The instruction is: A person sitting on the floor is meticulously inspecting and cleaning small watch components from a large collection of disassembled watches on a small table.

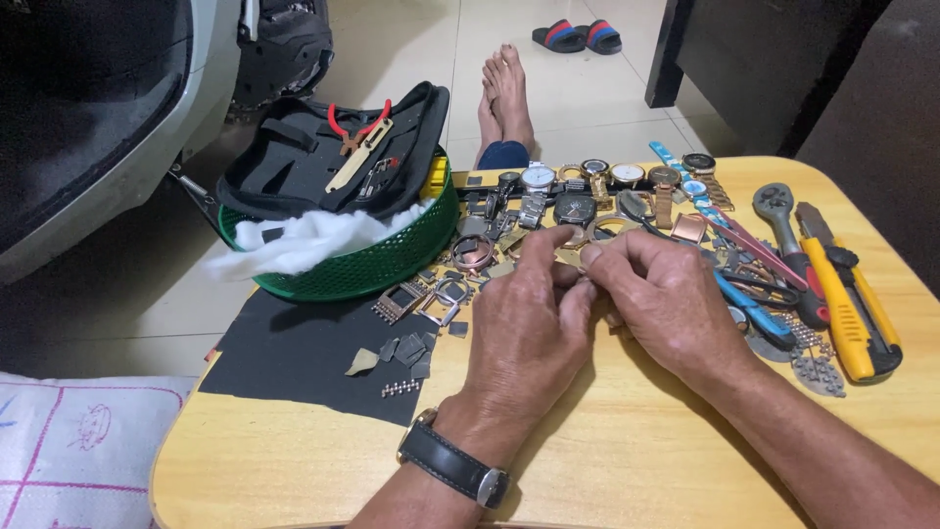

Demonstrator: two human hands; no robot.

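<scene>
1. Whatever small part the left hand [529, 323] and right hand [661, 294] pinch is hidden behind the fingers.
2. The desk [627, 460] is cut off at the near edge.
3. Both forearms leave the frame there too.

Pale glossy floor tiles [411, 49] spread toward twelve o'clock under warm indoor light; a pair of black sandals with red and blue stripes [578, 37] parked near twelve o'clock; dark furniture [774, 69] looming at two o'clock; a white and black vehicle body [108, 108] filling ten o'clock; a white quilted cloth with pink lines [78, 451] tucked at eight o'clock.
</scene>
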